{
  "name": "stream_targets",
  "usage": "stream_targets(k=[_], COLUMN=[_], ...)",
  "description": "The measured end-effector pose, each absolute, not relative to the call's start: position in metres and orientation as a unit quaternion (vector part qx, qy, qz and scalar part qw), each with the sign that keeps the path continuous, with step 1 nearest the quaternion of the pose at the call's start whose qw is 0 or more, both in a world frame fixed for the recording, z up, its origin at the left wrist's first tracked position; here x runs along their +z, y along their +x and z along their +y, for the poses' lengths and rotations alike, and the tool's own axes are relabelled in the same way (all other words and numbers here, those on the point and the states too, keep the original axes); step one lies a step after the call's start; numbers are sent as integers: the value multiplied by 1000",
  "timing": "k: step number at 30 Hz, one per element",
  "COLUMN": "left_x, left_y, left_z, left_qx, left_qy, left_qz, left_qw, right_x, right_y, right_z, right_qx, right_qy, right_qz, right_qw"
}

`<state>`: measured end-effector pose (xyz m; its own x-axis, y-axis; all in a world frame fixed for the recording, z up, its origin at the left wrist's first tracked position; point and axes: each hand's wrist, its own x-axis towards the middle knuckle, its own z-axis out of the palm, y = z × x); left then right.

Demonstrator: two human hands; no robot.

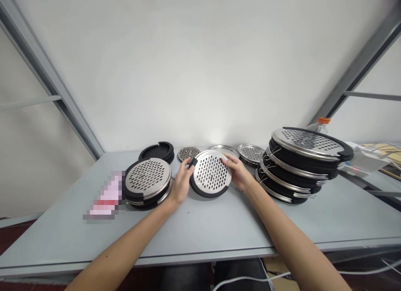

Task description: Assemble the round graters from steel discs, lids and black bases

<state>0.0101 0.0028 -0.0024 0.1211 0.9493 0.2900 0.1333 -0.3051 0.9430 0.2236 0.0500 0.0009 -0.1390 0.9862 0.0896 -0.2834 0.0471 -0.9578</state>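
Between my two hands, a round perforated metal disc with a black rim is tilted up above the table, its slotted face towards me. My left hand is closed on the black part of its left edge. On the right edge, my right hand grips it, with the thumb on the metal face; some of the fingers are hidden behind. To the left is a short stack of similar black-rimmed discs. A taller stack of such discs, with thin wire loops at its side, stands to the right.
Along the wall on the grey table lie black round pieces, a small perforated disc, a metal ring and a pile of perforated discs. An orange-capped bottle and a white box are at the right.
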Motion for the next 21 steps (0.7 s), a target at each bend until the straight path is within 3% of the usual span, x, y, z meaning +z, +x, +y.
stream_targets(k=[5,7,14,21], left_x=[2,5,5,-3], left_y=[14,15,14,13], left_z=[-13,-17,-17,-13], left_qx=[437,391,224,204], left_qy=[787,831,914,900], left_qz=[421,393,339,382], left_qw=[109,48,19,46], right_x=[-1,-1,0,-1], right_y=[223,221,214,212], right_z=[53,52,48,46], right_qx=[598,595,613,640], right_qy=[-382,-393,-396,-368], right_qz=[-438,-443,-435,-476], right_qw=[552,544,528,478])
